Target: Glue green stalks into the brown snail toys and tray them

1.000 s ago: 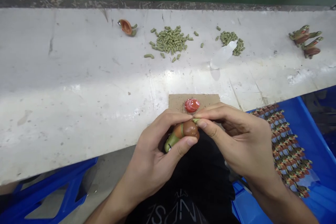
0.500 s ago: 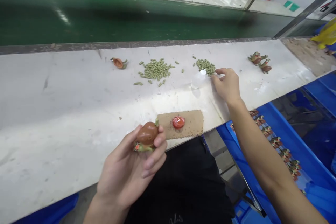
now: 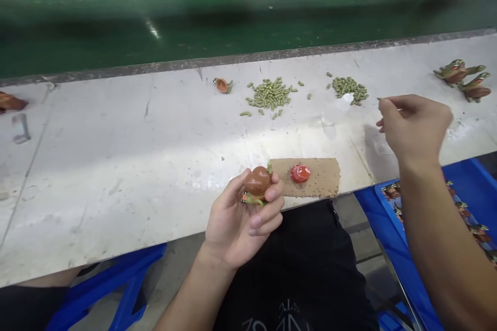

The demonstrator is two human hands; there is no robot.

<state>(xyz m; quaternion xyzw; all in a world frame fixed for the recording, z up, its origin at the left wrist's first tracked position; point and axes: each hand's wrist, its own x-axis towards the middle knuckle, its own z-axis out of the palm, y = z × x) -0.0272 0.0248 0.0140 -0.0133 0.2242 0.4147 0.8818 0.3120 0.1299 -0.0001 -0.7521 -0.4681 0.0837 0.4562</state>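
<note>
My left hand (image 3: 243,217) holds a small figurine (image 3: 258,181) with a rounded, glossy brown body and green limbs, above the table's front edge. To the right of the small green pellet-like pieces (image 3: 349,88), my right hand (image 3: 415,124) is raised with thumb and fingers pinched. A tiny dark green piece (image 3: 379,99) shows at its fingertips. Beside my left hand lies a cardboard strip (image 3: 326,178) bearing a glossy red blob (image 3: 300,173). A second, larger heap of green pieces (image 3: 269,94) sits farther left.
A similar figurine (image 3: 222,85) lies on its side left of the heaps. More figurines (image 3: 474,88) stand at far right. A whitish translucent item (image 3: 345,99) is by the smaller heap. Below right, a blue bin (image 3: 471,181) holds several figurines. A green belt (image 3: 233,26) runs behind the table.
My right hand has lifted away from the smaller heap and moved right, fingers pinched. My left hand still holds the figurine. The view has swung to the left.
</note>
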